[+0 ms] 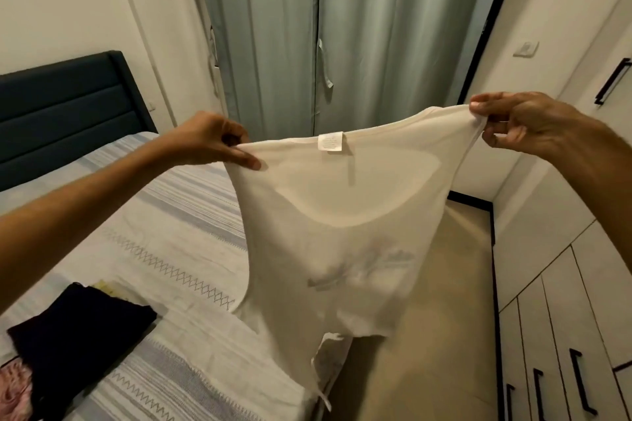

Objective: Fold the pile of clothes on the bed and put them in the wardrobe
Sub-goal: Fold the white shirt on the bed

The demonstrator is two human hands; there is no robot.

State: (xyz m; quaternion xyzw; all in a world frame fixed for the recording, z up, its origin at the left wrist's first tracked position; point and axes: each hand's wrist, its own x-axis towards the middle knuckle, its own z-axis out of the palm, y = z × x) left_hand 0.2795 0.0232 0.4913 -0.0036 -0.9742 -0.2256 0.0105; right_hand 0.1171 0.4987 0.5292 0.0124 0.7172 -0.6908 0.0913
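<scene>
White shirt (328,232) held up over the bed (164,249) edge, spread wide. Left hand (212,142) pinches one shoulder, right hand (523,123) the other. Dark clothes (78,331) lie on bed, left of shirt.

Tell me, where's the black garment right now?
The black garment lies on the bed, lower left of the head view, beside something pink.

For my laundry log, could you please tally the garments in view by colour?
White: 1, the white top held up by the left hand and right hand.
Black: 1, the black garment on the bed.
Pink: 1, the pink garment, partly visible.
Total: 3.
</scene>
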